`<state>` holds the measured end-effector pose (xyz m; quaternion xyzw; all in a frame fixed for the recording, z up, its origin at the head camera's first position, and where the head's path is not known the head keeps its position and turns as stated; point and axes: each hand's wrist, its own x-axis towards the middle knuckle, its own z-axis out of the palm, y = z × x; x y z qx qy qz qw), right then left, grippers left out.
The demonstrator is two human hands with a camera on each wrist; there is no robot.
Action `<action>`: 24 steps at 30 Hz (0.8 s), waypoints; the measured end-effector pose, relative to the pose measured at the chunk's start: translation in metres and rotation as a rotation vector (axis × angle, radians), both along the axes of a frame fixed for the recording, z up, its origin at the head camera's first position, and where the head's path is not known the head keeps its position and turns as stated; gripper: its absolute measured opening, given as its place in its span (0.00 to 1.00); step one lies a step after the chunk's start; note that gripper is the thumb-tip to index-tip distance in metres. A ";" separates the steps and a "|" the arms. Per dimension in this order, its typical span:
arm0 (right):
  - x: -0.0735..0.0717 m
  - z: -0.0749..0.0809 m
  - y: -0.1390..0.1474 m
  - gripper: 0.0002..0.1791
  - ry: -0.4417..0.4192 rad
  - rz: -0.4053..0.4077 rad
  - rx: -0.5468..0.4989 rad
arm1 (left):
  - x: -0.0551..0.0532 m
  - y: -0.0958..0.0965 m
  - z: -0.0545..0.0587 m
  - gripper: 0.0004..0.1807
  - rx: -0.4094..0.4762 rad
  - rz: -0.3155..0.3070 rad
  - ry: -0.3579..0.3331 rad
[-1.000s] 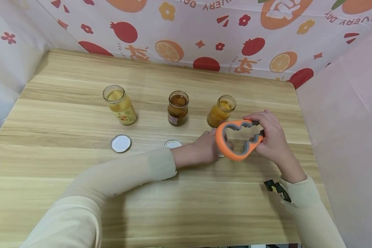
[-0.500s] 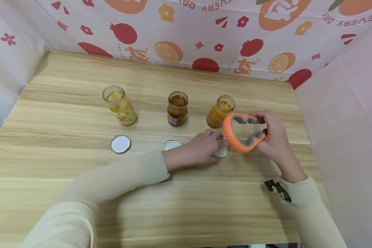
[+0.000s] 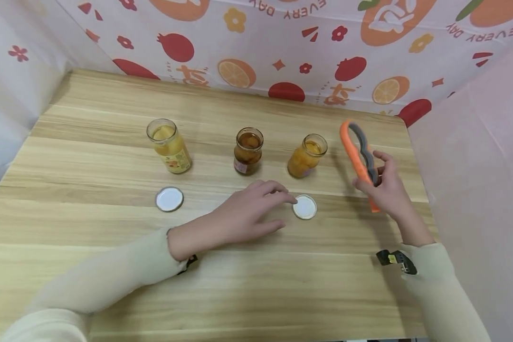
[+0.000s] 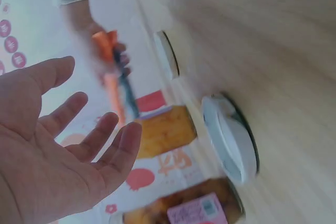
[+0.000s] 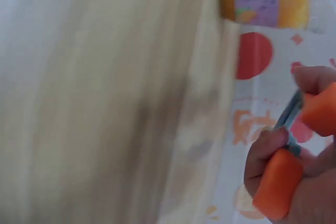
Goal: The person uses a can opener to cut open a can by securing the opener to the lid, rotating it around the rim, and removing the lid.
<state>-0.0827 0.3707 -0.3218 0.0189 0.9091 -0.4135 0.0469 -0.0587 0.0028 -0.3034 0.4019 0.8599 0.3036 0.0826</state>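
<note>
My right hand [image 3: 389, 192] grips an orange jar opener [image 3: 353, 151] with a grey toothed inner edge, raised over the table's right side. In the right wrist view, fingers curl around the orange handles [image 5: 278, 184]. My left hand [image 3: 245, 213] is spread, palm down and empty, with its forefinger tip by the right-hand white lid [image 3: 305, 207]. The middle lid [image 4: 231, 140] shows in the left wrist view but is hidden beneath that hand in the head view. Behind stand a small jar of orange fruit [image 3: 302, 161] and a brown jar [image 3: 247, 154], both uncapped.
At the left, a taller uncapped jar of yellow fruit [image 3: 174, 154] stands behind another upturned white lid [image 3: 169, 199]. The wooden table [image 3: 256, 294] meets a fruit-print curtain [image 3: 265, 52] at the back and a pale wall on the right.
The left hand has drawn back leftward from the right-hand lid, uncovering it. The right hand has moved slightly right and turned the jar opener, which now points up and away.
</note>
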 end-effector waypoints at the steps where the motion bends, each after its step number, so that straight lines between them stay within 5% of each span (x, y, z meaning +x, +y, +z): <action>1: 0.000 -0.003 0.003 0.51 -0.004 0.017 0.040 | 0.002 -0.004 0.002 0.23 0.009 0.006 0.011; 6: -0.002 -0.015 0.010 0.53 0.023 0.100 0.187 | 0.009 -0.022 0.006 0.23 0.010 0.048 0.046; 10: 0.001 -0.020 0.008 0.55 -0.059 0.123 0.287 | 0.012 -0.031 0.005 0.22 0.008 0.062 0.038; 14: 0.004 -0.025 0.003 0.55 -0.138 0.120 0.342 | 0.013 -0.037 0.005 0.22 0.016 0.066 0.035; 24: 0.002 -0.037 0.005 0.58 -0.140 0.123 0.435 | 0.005 -0.056 0.005 0.23 0.039 0.053 0.133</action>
